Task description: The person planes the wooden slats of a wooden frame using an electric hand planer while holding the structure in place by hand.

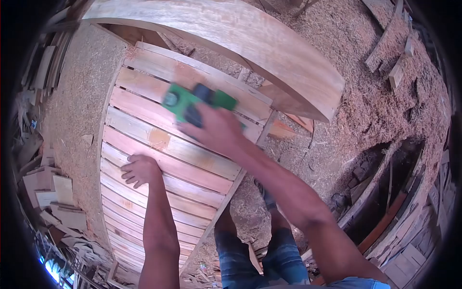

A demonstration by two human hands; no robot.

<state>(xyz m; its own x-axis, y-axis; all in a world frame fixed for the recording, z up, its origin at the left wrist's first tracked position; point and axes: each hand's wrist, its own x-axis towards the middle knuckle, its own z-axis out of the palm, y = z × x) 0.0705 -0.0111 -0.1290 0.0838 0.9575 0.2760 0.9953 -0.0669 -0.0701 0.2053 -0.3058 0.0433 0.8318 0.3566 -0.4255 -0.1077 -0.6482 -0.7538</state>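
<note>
My right hand [216,127] is wrapped around the black grip of a green power tool [180,98], which rests on the upper slats of a wooden slatted panel [192,161]. Motion blurs the tool; a round knob shows at its left end, and its exact kind is unclear. Lower down, my left hand [141,169] lies on the slats with its fingers spread, holding nothing. The panel's slats run side by side with narrow gaps, some pinkish and some pale. Orange-brown patches mark a few of them.
A broad curved wooden board [231,36] rises along the panel's far end. Shavings [370,115] cover the ground on the right. Offcuts [53,192] are piled at the left, and a dark pit with beams [385,178] lies at the right.
</note>
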